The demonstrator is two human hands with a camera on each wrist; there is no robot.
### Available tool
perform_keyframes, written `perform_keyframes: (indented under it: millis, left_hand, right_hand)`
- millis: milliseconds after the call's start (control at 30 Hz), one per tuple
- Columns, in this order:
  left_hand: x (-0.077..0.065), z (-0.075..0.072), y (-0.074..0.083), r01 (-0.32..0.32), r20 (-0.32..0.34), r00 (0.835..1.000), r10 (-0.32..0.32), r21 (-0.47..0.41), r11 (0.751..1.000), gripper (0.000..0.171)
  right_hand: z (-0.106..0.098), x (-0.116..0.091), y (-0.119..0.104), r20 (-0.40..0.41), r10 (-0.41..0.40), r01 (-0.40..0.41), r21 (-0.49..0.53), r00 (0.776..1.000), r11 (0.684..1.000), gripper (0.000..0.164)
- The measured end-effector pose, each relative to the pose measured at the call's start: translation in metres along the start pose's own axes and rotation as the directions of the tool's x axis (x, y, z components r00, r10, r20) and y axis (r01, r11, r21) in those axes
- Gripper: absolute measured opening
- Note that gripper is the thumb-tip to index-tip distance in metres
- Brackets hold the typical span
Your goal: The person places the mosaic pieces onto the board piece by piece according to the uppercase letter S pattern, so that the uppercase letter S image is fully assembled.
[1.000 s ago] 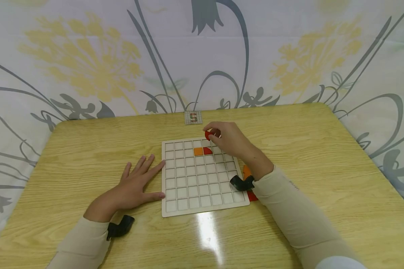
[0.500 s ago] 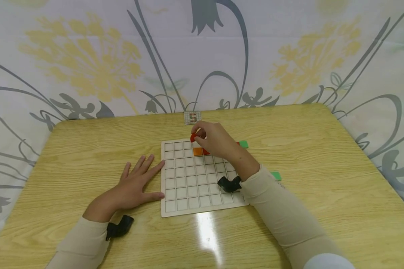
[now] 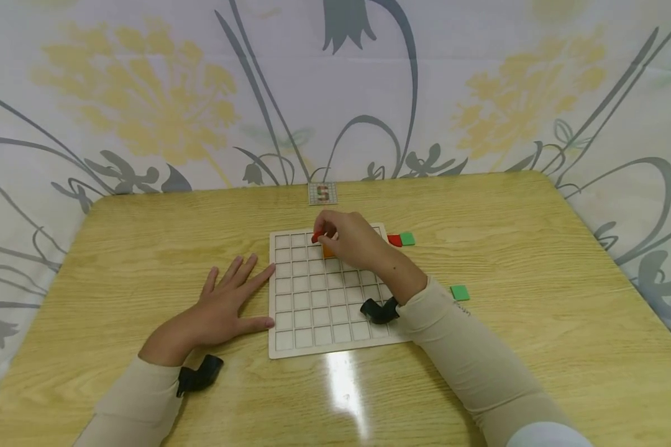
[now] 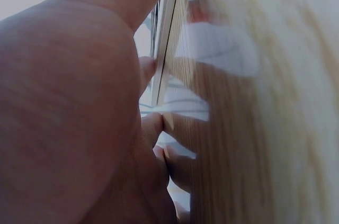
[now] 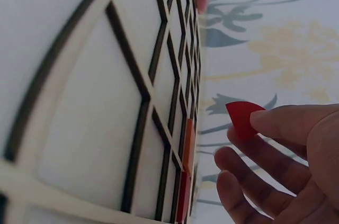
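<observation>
My right hand [image 3: 355, 239] pinches a red quarter-round tile [image 5: 242, 118] between thumb and finger, over the upper part of a white square grid board [image 3: 313, 301]. In the right wrist view that tile is held apart from the board surface. An orange square tile [image 3: 328, 252] sits in a cell, partly covered by the hand. Beside it lies a red tile [image 5: 183, 197], visible in the right wrist view but hidden in the head view. My left hand [image 3: 215, 316] lies spread on the table, thumb and index fingertips at the board's left edge.
A small card with an S pattern [image 3: 322, 193] lies behind the board. To the right are a red tile [image 3: 394, 240] touching a green tile [image 3: 407, 239], and another green tile [image 3: 460, 292]. A patterned curtain [image 3: 257, 93] hangs behind the wooden table [image 3: 537, 261].
My right hand has moved left and down toward the board with the red tile, and the tile has tilted. The tiles right of the board have come into view. The left hand stays put.
</observation>
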State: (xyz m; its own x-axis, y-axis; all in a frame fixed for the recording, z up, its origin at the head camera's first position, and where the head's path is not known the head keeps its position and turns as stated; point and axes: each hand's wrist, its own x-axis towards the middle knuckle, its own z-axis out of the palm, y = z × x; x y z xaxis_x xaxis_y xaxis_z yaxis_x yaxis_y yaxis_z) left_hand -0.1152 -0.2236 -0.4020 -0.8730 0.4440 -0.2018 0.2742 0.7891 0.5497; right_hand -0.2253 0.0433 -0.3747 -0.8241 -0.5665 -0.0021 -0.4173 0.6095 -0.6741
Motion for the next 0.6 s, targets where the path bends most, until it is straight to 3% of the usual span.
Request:
perform_keyframes:
  millis: [233,600]
  left_hand:
    - [0.0013,-0.0009,0.0013,-0.001,0.005,1.0,0.001,0.004,1.0,0.091]
    - [0.0019,-0.0017,-0.0007,0.003,0.007,1.0,-0.003,0.015,1.0,0.092]
  right_hand:
    - [0.0034,0.0019,0.0047,0.0,-0.046,0.046,-0.003,0.999,0.999,0.006]
    - [0.0057,0.004,0.0086,0.011,-0.001,0.001,0.015,1.0,1.0,0.007]
